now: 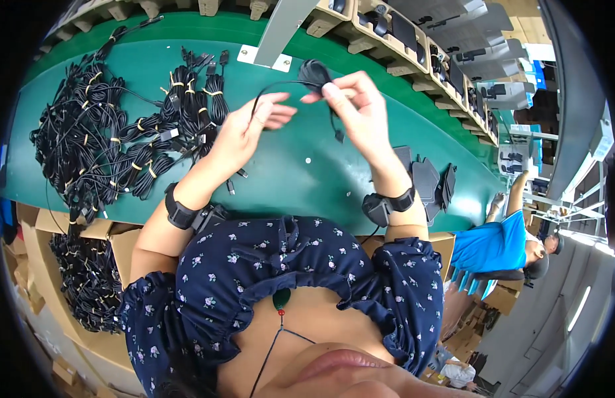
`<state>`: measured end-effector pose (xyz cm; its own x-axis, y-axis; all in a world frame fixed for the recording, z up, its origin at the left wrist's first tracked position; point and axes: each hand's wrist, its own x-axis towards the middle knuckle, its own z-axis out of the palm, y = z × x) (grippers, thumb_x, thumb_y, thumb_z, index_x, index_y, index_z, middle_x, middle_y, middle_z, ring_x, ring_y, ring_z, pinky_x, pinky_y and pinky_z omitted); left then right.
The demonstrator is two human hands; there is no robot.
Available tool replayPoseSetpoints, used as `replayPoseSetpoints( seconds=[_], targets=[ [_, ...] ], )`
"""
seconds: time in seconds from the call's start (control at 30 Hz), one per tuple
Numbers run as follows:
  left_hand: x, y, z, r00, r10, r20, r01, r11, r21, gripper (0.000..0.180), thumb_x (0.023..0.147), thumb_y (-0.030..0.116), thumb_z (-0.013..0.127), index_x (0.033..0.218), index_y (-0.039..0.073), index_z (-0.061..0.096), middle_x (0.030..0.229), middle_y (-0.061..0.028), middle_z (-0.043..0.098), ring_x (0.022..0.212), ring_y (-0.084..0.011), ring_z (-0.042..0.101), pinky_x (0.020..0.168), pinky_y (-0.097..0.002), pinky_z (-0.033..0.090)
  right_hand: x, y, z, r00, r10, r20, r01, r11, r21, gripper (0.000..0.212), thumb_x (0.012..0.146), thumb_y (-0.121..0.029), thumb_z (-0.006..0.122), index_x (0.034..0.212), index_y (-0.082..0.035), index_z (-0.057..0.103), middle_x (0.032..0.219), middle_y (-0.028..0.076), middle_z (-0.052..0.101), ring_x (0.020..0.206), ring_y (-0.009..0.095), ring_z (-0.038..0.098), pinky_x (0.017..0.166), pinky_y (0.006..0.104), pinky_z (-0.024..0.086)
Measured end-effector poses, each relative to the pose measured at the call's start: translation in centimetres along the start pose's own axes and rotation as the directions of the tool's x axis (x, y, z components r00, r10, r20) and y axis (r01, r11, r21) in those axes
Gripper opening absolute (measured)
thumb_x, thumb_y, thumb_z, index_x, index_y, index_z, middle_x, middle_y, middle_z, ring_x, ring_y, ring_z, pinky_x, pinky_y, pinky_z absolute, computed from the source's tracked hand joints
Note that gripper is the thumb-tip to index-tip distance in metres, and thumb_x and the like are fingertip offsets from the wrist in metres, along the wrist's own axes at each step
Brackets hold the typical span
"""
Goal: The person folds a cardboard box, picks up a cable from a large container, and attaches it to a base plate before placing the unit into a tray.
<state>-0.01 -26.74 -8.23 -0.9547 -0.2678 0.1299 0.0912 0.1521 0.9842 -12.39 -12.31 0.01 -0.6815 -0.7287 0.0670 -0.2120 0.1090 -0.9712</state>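
Observation:
In my right hand (358, 109), thumb and fingers pinch a coiled black cable (313, 74) above the green tabletop. Its short end hangs below the fingers with a small dark connector. From the coil a single strand arcs left to my left hand (254, 126), whose thumb lies against it. The left fingers stretch toward the right hand and are slightly blurred; the strand's end is hidden there. A large heap of black cables (88, 132) in banded bundles lies left of my left hand, and more tied bundles (181, 99) lie beside it.
Flat dark pieces (423, 179) lie near my right forearm. A grey metal post (281, 33) stands at the table's far side. Trays with dark parts (394, 33) line the back right. A carton of cables (88, 285) sits at lower left. Another person in blue (496, 245) is at right.

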Motion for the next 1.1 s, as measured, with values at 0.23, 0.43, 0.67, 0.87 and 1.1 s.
replayPoseSetpoints(
  seconds=[0.23, 0.43, 0.67, 0.87, 1.1],
  targets=[
    [-0.5, 1.2, 0.8, 0.932, -0.128, 0.338, 0.342, 0.615, -0.71, 0.048, 0.097, 0.043, 0.026, 0.119, 0.002, 0.042, 0.087, -0.0113, 0.059, 0.07, -0.0174, 0.061, 0.066, -0.0285, 0.052, -1.5, 1.6, 3.1, 0.783, -0.623, -0.001, 0.482, 0.606, -0.633, 0.043, 0.07, -0.017, 0.073, 0.107, -0.007, 0.054, 0.113, 0.014, 0.053, 0.116, 0.03, 0.044, 0.097, 0.04, 0.034],
    [-0.8, 1.1, -0.3, 0.806, -0.167, 0.568, 0.473, 0.759, -0.448, 0.032, 0.096, 0.033, 0.036, 0.087, 0.006, 0.05, 0.063, 0.0006, 0.049, 0.04, -0.0034, 0.033, 0.035, -0.0182, 0.022, -3.3, 0.2, 2.9, 0.66, -0.401, 0.635, 0.742, 0.214, -0.636, 0.058, 0.076, -0.033, 0.06, 0.128, -0.012, 0.046, 0.112, 0.009, 0.057, 0.109, 0.023, 0.052, 0.1, 0.0457, 0.031],
    [0.3, -0.4, -1.8, 0.959, 0.192, -0.208, -0.115, 0.936, 0.332, 0.024, 0.088, 0.025, 0.056, 0.1, 0.004, 0.053, 0.078, -0.007, 0.056, 0.064, -0.0186, 0.053, 0.058, -0.0316, 0.045, -2.0, 0.3, 0.3, 0.889, -0.218, 0.402, 0.428, 0.088, -0.899, 0.038, 0.081, -0.031, 0.061, 0.116, -0.016, 0.057, 0.077, 0.003, 0.059, 0.074, 0.018, 0.059, 0.07, 0.0293, 0.048],
    [1.6, -2.5, -4.5, 0.895, 0.353, -0.272, 0.17, 0.293, 0.941, 0.041, 0.076, 0.037, 0.065, 0.1, 0.005, 0.055, 0.093, -0.0129, 0.051, 0.087, -0.0283, 0.052, 0.072, -0.038, 0.043, 6.5, 0.2, -8.1, 0.779, -0.588, -0.22, -0.019, 0.328, -0.944, 0.03, 0.086, -0.038, 0.054, 0.094, -0.013, 0.068, 0.078, 0.01, 0.066, 0.074, 0.027, 0.064, 0.066, 0.0329, 0.049],
    [0.9, -1.4, -3.1, 0.956, 0.239, -0.172, 0.127, 0.192, 0.973, 0.046, 0.068, 0.039, 0.071, 0.1, 0.008, 0.055, 0.092, -0.011, 0.047, 0.086, -0.0244, 0.048, 0.076, -0.0354, 0.037, 15.1, 0.0, -13.1, 0.848, -0.398, -0.349, -0.279, 0.224, -0.934, 0.04, 0.085, -0.045, 0.049, 0.089, -0.01, 0.069, 0.082, 0.017, 0.065, 0.082, 0.035, 0.063, 0.073, 0.0413, 0.05]
  ],
)
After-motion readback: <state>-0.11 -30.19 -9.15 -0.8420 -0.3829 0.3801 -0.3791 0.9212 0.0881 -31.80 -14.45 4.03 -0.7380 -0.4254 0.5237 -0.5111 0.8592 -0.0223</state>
